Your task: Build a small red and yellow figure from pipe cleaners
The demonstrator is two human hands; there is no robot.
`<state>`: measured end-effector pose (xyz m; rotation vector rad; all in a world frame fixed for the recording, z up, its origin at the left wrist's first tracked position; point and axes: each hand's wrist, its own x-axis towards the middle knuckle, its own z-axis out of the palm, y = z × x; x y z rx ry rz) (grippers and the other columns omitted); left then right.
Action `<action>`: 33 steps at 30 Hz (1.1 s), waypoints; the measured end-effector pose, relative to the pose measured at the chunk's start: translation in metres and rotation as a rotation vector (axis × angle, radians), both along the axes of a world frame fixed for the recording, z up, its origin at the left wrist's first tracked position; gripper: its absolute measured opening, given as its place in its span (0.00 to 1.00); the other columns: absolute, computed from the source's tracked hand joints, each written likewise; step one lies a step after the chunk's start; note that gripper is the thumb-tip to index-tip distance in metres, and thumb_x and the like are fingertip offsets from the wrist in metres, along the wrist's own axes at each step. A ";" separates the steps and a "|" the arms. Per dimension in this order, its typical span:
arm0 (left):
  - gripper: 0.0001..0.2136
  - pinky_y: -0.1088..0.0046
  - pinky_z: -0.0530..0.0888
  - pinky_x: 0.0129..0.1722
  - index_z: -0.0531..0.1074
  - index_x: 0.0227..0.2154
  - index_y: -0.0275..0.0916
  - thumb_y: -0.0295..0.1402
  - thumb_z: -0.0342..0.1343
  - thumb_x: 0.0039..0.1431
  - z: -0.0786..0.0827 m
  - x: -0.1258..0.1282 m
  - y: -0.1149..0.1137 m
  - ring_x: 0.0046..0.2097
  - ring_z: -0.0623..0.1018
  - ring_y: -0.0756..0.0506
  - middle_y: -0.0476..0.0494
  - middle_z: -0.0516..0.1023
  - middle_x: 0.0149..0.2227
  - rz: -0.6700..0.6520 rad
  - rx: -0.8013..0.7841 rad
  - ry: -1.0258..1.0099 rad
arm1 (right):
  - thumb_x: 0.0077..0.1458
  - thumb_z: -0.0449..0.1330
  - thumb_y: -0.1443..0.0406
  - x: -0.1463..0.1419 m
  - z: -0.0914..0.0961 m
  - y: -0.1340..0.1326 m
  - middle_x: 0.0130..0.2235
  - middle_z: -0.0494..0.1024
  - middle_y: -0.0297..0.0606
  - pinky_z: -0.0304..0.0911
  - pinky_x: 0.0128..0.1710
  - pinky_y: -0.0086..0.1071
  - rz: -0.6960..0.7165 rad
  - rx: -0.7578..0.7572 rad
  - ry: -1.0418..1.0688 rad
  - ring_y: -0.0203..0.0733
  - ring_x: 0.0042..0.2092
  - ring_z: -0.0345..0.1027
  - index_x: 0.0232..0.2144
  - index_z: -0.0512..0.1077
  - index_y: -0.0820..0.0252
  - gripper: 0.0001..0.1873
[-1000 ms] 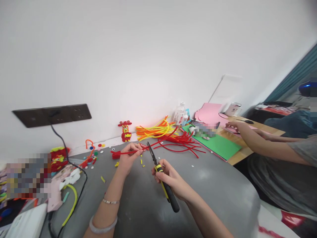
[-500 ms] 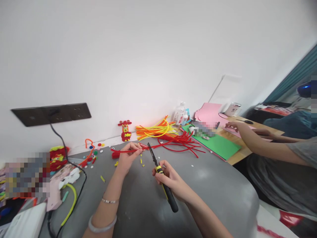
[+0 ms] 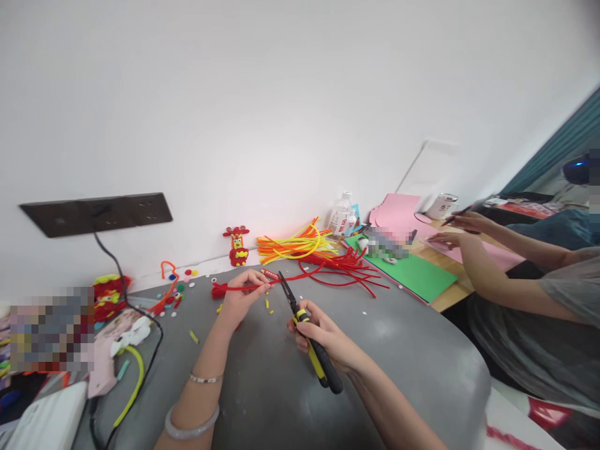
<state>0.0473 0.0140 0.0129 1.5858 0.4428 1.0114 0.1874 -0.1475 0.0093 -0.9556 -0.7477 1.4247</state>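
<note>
Between the thumb and fingers of my left hand [image 3: 244, 292] is a red pipe cleaner [image 3: 293, 279], which runs rightward past the hand. My right hand [image 3: 323, 331] is wrapped round the black and yellow handles of a pair of long-nose pliers [image 3: 319, 359]. The pliers' dark jaws point up and away, at the red pipe cleaner just right of my left fingertips; I cannot tell whether they grip it. A coiled red piece [image 3: 218, 290] shows left of my left hand. Small yellow scraps [image 3: 267, 304] lie on the grey table [image 3: 281, 400] between the hands.
Behind are a red figurine [image 3: 239, 247], orange and yellow pipe cleaners [image 3: 290, 245] and a red bundle [image 3: 344, 269]. A glue gun [image 3: 102, 369] and black cable [image 3: 122, 269] lie left. Right are green paper [image 3: 422, 278] and a co-worker's hands [image 3: 445, 239], one holding a pen.
The pliers' handles have spread apart, and my right hand has shifted slightly. My left hand keeps its pinch. The co-worker's far hand has lifted with a pen.
</note>
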 end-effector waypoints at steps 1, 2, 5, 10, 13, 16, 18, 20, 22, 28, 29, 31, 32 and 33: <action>0.12 0.71 0.74 0.34 0.69 0.20 0.37 0.35 0.66 0.50 0.001 0.000 0.000 0.33 0.78 0.48 0.45 0.76 0.32 0.003 0.003 0.005 | 0.45 0.70 0.54 0.000 0.000 0.001 0.31 0.72 0.29 0.48 0.25 0.27 0.007 -0.003 0.010 0.27 0.22 0.54 0.36 0.55 0.53 0.28; 0.12 0.71 0.74 0.34 0.68 0.20 0.37 0.35 0.66 0.50 0.002 0.000 -0.001 0.33 0.78 0.47 0.44 0.76 0.32 0.004 0.005 0.012 | 0.45 0.70 0.55 0.000 0.000 0.001 0.31 0.71 0.28 0.47 0.25 0.27 0.013 -0.005 0.021 0.26 0.21 0.53 0.36 0.54 0.53 0.28; 0.12 0.70 0.75 0.35 0.69 0.21 0.37 0.35 0.65 0.51 0.002 0.000 -0.001 0.33 0.78 0.47 0.44 0.77 0.32 0.001 0.014 0.025 | 0.44 0.70 0.56 0.001 -0.002 0.004 0.29 0.69 0.26 0.44 0.23 0.25 0.031 -0.009 0.053 0.24 0.20 0.49 0.36 0.54 0.53 0.28; 0.11 0.69 0.75 0.36 0.69 0.21 0.37 0.35 0.64 0.52 -0.002 0.001 0.001 0.34 0.79 0.46 0.44 0.77 0.33 -0.011 0.037 0.034 | 0.44 0.70 0.57 0.004 -0.007 0.007 0.26 0.63 0.22 0.44 0.22 0.24 0.039 -0.018 0.052 0.25 0.20 0.47 0.36 0.54 0.53 0.28; 0.11 0.69 0.75 0.36 0.69 0.22 0.37 0.35 0.64 0.52 -0.003 0.002 0.001 0.35 0.79 0.46 0.43 0.77 0.33 -0.008 0.057 0.051 | 0.45 0.69 0.57 0.005 -0.013 0.010 0.26 0.62 0.22 0.46 0.23 0.24 0.011 -0.001 0.007 0.26 0.21 0.48 0.36 0.54 0.53 0.27; 0.10 0.70 0.75 0.35 0.70 0.22 0.38 0.35 0.65 0.51 -0.004 0.003 0.001 0.34 0.79 0.46 0.43 0.78 0.32 0.017 0.055 0.074 | 0.46 0.68 0.56 0.007 -0.022 0.013 0.30 0.66 0.24 0.51 0.24 0.25 -0.032 0.023 -0.101 0.27 0.23 0.53 0.38 0.53 0.52 0.28; 0.10 0.71 0.75 0.34 0.70 0.22 0.38 0.35 0.65 0.50 -0.004 0.004 0.000 0.34 0.78 0.46 0.43 0.78 0.32 0.026 0.044 0.077 | 0.47 0.68 0.56 0.009 -0.025 0.014 0.32 0.67 0.25 0.53 0.26 0.26 -0.040 0.046 -0.196 0.28 0.24 0.56 0.41 0.53 0.51 0.28; 0.10 0.71 0.75 0.35 0.70 0.22 0.38 0.34 0.65 0.50 -0.002 0.005 -0.001 0.35 0.78 0.46 0.43 0.78 0.33 0.039 0.043 0.065 | 0.49 0.66 0.58 0.011 -0.024 0.013 0.33 0.67 0.26 0.52 0.27 0.26 -0.036 0.072 -0.289 0.29 0.26 0.56 0.45 0.52 0.51 0.29; 0.09 0.69 0.75 0.37 0.71 0.23 0.39 0.35 0.65 0.50 0.000 0.005 -0.003 0.37 0.79 0.44 0.43 0.79 0.34 0.055 0.046 0.041 | 0.50 0.64 0.61 0.012 -0.018 0.010 0.34 0.66 0.27 0.53 0.29 0.27 -0.040 0.096 -0.363 0.31 0.29 0.57 0.50 0.52 0.51 0.30; 0.09 0.67 0.76 0.39 0.72 0.24 0.39 0.36 0.66 0.50 0.007 0.007 -0.012 0.39 0.79 0.44 0.41 0.80 0.36 0.020 0.013 -0.053 | 0.46 0.57 0.72 0.005 -0.002 0.005 0.36 0.66 0.31 0.56 0.33 0.29 -0.083 0.146 -0.521 0.34 0.34 0.59 0.55 0.58 0.53 0.32; 0.09 0.67 0.76 0.39 0.72 0.24 0.39 0.36 0.66 0.50 0.007 0.007 -0.013 0.38 0.79 0.44 0.41 0.80 0.35 0.017 0.003 -0.078 | 0.45 0.56 0.73 0.004 -0.002 0.005 0.36 0.66 0.31 0.56 0.33 0.29 -0.098 0.144 -0.545 0.34 0.34 0.59 0.54 0.59 0.53 0.32; 0.09 0.67 0.76 0.39 0.72 0.24 0.39 0.36 0.66 0.50 0.004 0.006 -0.013 0.37 0.79 0.45 0.42 0.79 0.35 0.006 -0.029 -0.130 | 0.44 0.54 0.74 0.001 -0.003 0.004 0.36 0.66 0.31 0.57 0.33 0.29 -0.139 0.137 -0.570 0.34 0.34 0.59 0.52 0.61 0.54 0.30; 0.10 0.67 0.76 0.39 0.72 0.24 0.38 0.36 0.66 0.50 0.003 0.006 -0.012 0.37 0.79 0.45 0.42 0.79 0.35 -0.005 -0.054 -0.152 | 0.44 0.54 0.73 0.000 -0.004 0.003 0.36 0.66 0.31 0.57 0.33 0.29 -0.164 0.133 -0.571 0.34 0.33 0.60 0.52 0.61 0.54 0.30; 0.10 0.67 0.76 0.39 0.72 0.24 0.38 0.36 0.67 0.50 0.001 0.006 -0.011 0.37 0.79 0.45 0.42 0.79 0.35 -0.022 -0.082 -0.169 | 0.44 0.54 0.73 -0.001 -0.005 0.002 0.36 0.67 0.32 0.58 0.33 0.29 -0.190 0.130 -0.566 0.35 0.33 0.61 0.52 0.62 0.54 0.29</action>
